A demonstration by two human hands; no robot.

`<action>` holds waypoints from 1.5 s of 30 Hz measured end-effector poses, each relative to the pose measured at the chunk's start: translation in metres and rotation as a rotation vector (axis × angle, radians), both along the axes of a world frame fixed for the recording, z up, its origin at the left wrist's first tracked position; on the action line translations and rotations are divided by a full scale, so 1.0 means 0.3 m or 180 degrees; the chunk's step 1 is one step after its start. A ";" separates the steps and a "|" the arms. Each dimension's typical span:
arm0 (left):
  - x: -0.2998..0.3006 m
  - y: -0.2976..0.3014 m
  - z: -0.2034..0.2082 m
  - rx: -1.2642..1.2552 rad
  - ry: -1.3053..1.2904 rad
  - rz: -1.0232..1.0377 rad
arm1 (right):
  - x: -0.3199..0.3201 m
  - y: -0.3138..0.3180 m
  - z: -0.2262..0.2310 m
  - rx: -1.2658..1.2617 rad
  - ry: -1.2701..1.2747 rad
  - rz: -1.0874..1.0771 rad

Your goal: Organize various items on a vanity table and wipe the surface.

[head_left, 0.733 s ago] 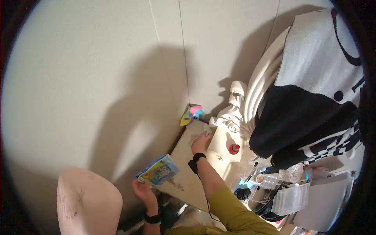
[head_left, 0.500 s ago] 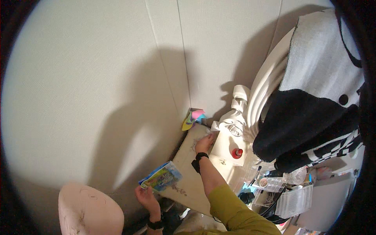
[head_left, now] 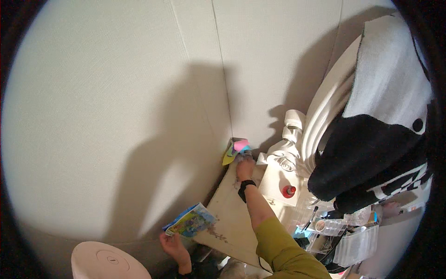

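Note:
In my left hand (head_left: 174, 246), at the lower middle, is a thin, colourful blue-and-green booklet (head_left: 193, 221). My fingers are closed on its near-left corner, and it is held over the edge of a cream tabletop (head_left: 227, 209) with a floral pattern. My right hand (head_left: 245, 169) reaches to the far corner of that top, its fingers bent down. At the fingertips shows something small and greyish, partly hidden and too unclear to name. Right beside them, in the wall corner, sits a piece of folded coloured paper (head_left: 229, 155) in yellow, pink and blue.
Right of my arm, a red-capped bottle (head_left: 288, 191) stands on a raised white ledge next to a carved white frame (head_left: 320, 121). A black-and-grey cloth (head_left: 371, 149) hangs over it. Clear plastic organizers (head_left: 355, 246) stand lower right. A pale round lid (head_left: 107, 260) is lower left.
My right hand has shifted from beside the carved frame toward the coloured paper in the corner. The booklet stays in my left hand. The whole view has tilted slightly.

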State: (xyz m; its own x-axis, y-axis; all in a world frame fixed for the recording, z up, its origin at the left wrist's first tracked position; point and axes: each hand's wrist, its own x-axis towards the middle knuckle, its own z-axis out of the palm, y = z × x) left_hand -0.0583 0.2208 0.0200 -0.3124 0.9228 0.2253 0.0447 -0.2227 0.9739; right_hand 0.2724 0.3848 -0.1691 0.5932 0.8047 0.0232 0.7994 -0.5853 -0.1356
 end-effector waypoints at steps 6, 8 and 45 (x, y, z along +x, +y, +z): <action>-0.028 -0.018 -0.028 -0.0162 0.0141 -0.0089 | 0.050 0.017 -0.140 0.1375 0.0090 0.0005; 0.001 -0.013 -0.037 -0.0163 0.0099 -0.0072 | 0.103 0.003 -0.149 0.0987 0.0138 0.0320; 0.034 0.034 0.039 0.0201 0.0212 0.0094 | -0.606 -0.618 0.067 0.1114 0.2371 0.2690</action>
State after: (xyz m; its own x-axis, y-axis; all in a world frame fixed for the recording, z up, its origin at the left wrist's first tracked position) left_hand -0.0480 0.2309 0.0317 -0.3217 0.8968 0.3038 0.1163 -0.2811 0.9526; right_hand 0.0906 0.1995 -0.1490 -0.1647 0.9671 0.1941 0.5711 0.2539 -0.7806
